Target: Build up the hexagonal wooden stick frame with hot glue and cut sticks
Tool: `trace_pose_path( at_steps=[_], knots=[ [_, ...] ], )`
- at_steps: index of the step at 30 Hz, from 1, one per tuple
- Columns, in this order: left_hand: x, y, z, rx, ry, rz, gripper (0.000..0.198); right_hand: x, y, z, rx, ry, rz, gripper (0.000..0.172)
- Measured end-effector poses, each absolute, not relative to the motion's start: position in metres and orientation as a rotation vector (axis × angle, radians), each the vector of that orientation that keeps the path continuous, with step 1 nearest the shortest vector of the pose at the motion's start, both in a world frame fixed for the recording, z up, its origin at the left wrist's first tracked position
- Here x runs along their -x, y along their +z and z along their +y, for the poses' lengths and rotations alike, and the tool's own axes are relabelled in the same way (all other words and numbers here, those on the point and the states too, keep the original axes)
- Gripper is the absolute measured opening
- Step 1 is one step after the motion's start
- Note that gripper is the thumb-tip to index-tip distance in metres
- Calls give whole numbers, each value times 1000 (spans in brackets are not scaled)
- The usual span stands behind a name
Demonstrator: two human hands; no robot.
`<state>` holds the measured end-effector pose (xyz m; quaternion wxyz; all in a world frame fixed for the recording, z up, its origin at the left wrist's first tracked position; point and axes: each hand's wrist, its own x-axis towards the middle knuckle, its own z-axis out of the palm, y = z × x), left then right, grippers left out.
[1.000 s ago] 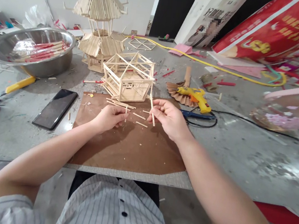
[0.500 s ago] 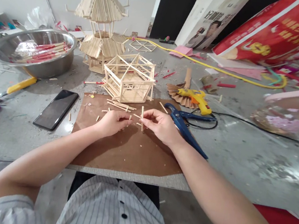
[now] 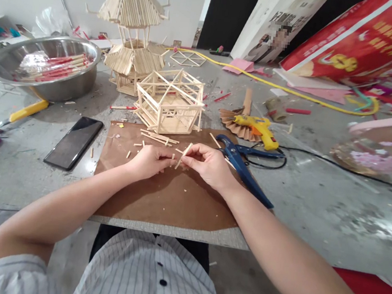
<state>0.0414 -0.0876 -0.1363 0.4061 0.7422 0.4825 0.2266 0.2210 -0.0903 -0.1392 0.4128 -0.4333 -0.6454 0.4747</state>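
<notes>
My right hand point(image 3: 208, 165) pinches a thin wooden stick point(image 3: 184, 155), which leans with its top to the right. Close on its left, my left hand point(image 3: 150, 161) is closed on a short piece of wooden stick point(image 3: 172, 160) at the fingertips. The two pieces are nearly touching; whether they meet I cannot tell. Both hands hover over a brown sheet point(image 3: 173, 207). Several loose sticks point(image 3: 159, 138) lie just beyond my fingers. Behind them stands an open frame of wooden sticks point(image 3: 169, 102), with several sides.
A blue cutter point(image 3: 242, 165) lies right of my right hand, beside a yellow glue gun point(image 3: 259, 128) with a black cord. To the left are a phone point(image 3: 73, 143) and a metal bowl point(image 3: 45, 86) of red-tipped sticks. A stick pagoda point(image 3: 133, 37) stands at the back.
The stick in my right hand has tilted from upright to leaning right. My left hand has moved slightly right, bringing its short piece closer to that stick.
</notes>
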Motion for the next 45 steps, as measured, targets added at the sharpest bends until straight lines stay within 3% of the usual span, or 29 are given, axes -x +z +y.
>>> trace_pose_path(
  at_steps=[13,25,36,45],
  knots=[
    [-47,-135,-88,-2095,565,1128,22,-217,-143,-90,1055,1306,-1548,28],
    [-48,-140,-87,-2128,574,1117,20,-218,-142,-91,1057,1132,-1746,14],
    [-49,-137,-88,-2196,536,1146,26,-221,-150,-90,1062,984,-1908,12],
    [-52,-127,-89,-1862,363,1212,20,-219,-149,-87,1066,1148,-1823,17]
  ],
)
